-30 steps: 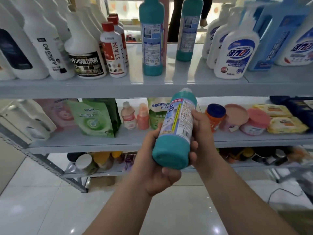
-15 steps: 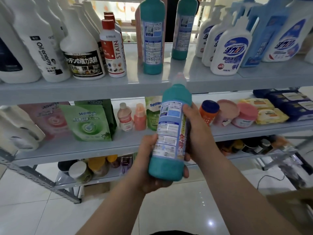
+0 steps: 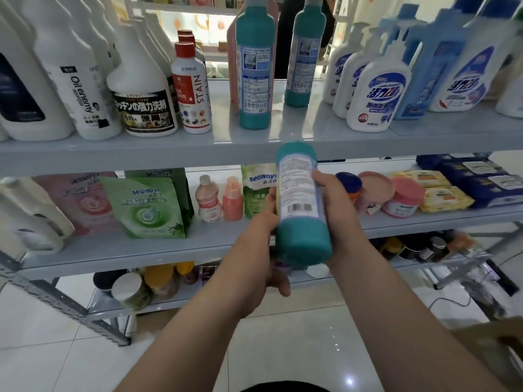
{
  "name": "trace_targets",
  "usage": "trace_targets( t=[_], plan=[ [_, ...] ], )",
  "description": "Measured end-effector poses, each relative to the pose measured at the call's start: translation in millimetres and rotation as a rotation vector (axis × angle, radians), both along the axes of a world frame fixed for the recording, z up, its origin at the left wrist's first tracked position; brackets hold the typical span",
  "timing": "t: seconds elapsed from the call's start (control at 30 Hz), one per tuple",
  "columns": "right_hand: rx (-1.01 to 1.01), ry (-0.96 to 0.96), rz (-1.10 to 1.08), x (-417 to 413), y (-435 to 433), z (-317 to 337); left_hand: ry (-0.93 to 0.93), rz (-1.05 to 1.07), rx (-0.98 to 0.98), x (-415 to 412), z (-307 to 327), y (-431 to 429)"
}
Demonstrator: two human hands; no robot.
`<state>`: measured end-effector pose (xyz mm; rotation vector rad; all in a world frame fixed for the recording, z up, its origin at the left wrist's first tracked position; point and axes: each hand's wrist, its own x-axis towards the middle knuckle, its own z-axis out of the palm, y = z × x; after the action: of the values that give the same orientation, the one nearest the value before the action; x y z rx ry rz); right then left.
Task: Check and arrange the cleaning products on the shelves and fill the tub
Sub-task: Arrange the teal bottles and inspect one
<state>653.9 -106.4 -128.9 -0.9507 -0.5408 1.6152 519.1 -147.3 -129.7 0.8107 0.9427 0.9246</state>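
Note:
I hold a teal bottle (image 3: 300,205) with a white label and barcode in front of the middle shelf (image 3: 141,254), its base tilted toward me. My right hand (image 3: 338,213) grips its right side. My left hand (image 3: 261,250) has its fingers against the bottle's left and back side, and its thumb hangs free below. Two matching teal bottles (image 3: 254,80) (image 3: 305,58) stand upright on the top shelf (image 3: 325,134), with a bare gap in front of and between them.
White spray bottles (image 3: 141,94) and a red-capped stain remover (image 3: 192,91) fill the top shelf's left, blue-and-white pump bottles (image 3: 376,91) its right. Green refill pouches (image 3: 147,205), small pink bottles (image 3: 232,199), tubs and wipe packs sit mid-shelf. Jars stand below. A brown cardboard edge (image 3: 486,343) is lower right.
The teal bottle has turned so its barcode side faces me and has shifted slightly right. My left thumb has come off the base. My view has moved closer to the shelves.

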Motion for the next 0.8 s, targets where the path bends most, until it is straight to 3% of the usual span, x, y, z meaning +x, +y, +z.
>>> trace_targets(
  t=[0.17,0.3,0.43,0.57,0.7,0.8],
  plan=[
    [0.071,0.107,-0.008,5,2,-8,0.023,-0.093,0.139,1,8,-7],
    [0.282,-0.095,-0.011,11,0,-16,0.160,-0.035,0.440,5,-12,-11],
    [0.466,-0.286,-0.032,20,-1,-15,0.436,0.194,0.683,5,-33,0],
    [0.460,-0.383,0.020,17,-1,-12,0.515,0.288,0.757,9,-38,6],
    [0.383,-0.299,-0.094,25,10,-2,0.512,0.193,0.812,18,-37,9],
    [0.403,-0.366,-0.134,35,22,11,0.486,0.176,0.796,27,-29,24]
  ],
)
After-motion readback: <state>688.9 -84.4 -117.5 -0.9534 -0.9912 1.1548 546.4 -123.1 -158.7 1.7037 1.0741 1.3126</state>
